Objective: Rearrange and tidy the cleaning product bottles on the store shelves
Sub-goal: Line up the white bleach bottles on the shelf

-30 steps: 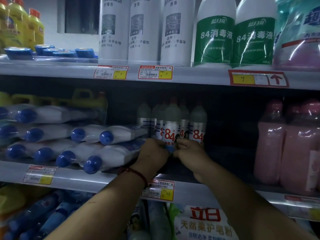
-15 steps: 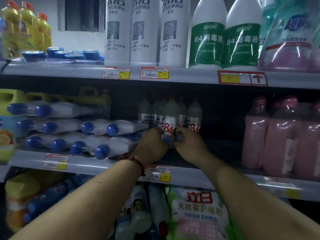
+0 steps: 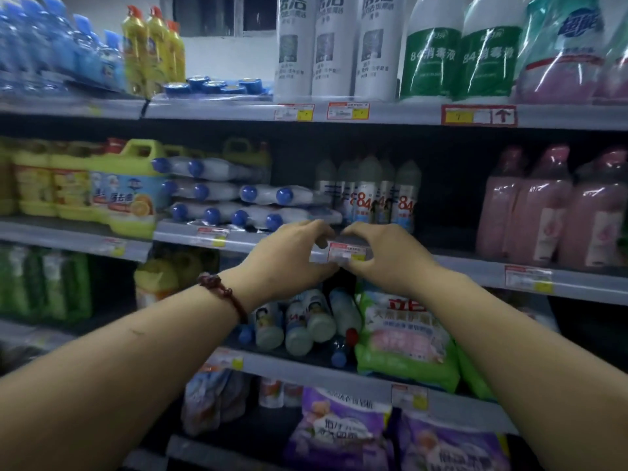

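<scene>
Left hand (image 3: 289, 256) and right hand (image 3: 390, 256) are hovering face to face at the middle shelf (image 3: 469, 271) edge, framing a price tag (image 3: 350, 254). Their fingers are loosely curved and gripping nothing, probably paired for squaring a group from both sides. The bottles (image 3: 370, 195) are standing upright just behind in a tight cluster, pale, with red "84" labels facing outward.
</scene>
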A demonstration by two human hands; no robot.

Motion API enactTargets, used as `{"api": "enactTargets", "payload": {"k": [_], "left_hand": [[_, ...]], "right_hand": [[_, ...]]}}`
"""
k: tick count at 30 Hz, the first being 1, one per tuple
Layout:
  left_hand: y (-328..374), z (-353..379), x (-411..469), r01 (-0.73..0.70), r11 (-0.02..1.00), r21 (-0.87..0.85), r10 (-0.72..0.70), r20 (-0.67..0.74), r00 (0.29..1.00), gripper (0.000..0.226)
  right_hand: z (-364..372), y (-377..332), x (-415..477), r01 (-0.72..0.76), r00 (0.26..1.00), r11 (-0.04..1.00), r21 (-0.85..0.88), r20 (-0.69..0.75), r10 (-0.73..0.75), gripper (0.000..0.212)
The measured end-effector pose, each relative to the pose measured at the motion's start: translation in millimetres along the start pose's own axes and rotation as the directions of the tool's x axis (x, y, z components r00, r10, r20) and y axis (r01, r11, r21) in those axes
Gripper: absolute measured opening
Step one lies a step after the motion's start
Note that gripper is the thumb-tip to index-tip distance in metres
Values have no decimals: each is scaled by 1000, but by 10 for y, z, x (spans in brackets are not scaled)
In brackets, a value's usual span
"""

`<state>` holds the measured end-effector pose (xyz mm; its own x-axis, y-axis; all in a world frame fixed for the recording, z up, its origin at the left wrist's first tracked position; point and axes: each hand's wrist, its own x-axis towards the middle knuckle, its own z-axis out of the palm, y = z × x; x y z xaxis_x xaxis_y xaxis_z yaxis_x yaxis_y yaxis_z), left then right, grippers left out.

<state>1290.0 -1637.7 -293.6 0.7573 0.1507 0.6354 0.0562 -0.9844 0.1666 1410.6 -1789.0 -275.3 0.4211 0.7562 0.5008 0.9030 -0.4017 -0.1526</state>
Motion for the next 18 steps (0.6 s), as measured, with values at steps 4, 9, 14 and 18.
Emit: {"api": "enactTargets", "payload": {"k": [4, 9, 14, 18], "left_hand": [[-83, 115, -272, 50, 986, 160, -68, 109, 992, 59], [-342, 422, -493, 130, 958, 256, -176, 166, 970, 64], [-724, 842, -761, 248, 948, 200, -288, 200, 937, 58], [-1162, 1158, -860, 436, 890, 135, -456, 224, 861, 51]], "right_hand": [[226, -107, -194, 25, 998, 1000, 11, 52, -25, 51], [572, -87, -289, 14, 993, 999, 40, 115, -18, 53], [1127, 68, -256, -3, 985, 997, 71, 174, -10, 56], [1556, 65, -165, -11, 983, 990, 138, 184, -14, 52]]}}
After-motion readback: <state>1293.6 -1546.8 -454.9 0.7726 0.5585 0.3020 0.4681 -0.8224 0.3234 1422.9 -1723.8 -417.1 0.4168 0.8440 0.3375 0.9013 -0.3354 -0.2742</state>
